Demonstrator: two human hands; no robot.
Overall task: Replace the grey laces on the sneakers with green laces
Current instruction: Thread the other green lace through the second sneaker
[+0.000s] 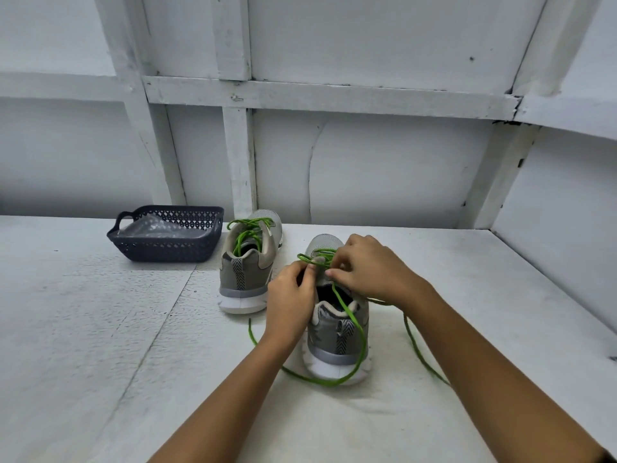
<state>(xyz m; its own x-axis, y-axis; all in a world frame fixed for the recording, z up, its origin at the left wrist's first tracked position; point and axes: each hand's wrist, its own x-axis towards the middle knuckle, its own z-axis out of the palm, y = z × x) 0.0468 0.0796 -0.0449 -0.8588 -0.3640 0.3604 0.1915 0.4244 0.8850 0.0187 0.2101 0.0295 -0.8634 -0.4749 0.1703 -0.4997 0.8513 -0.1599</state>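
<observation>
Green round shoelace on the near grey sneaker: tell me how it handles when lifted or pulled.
Probably floppy: the green round shoelace droops in loose curves over the near grey sneaker onto the white table. Likely light, being thin cord. May snag: slack loops round the heel.

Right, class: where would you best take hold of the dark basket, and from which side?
Probably by the loop handle on the left end of the basket, reaching from the left: it juts out from the rim with a finger gap, and the laced sneaker crowds the right end.
</observation>
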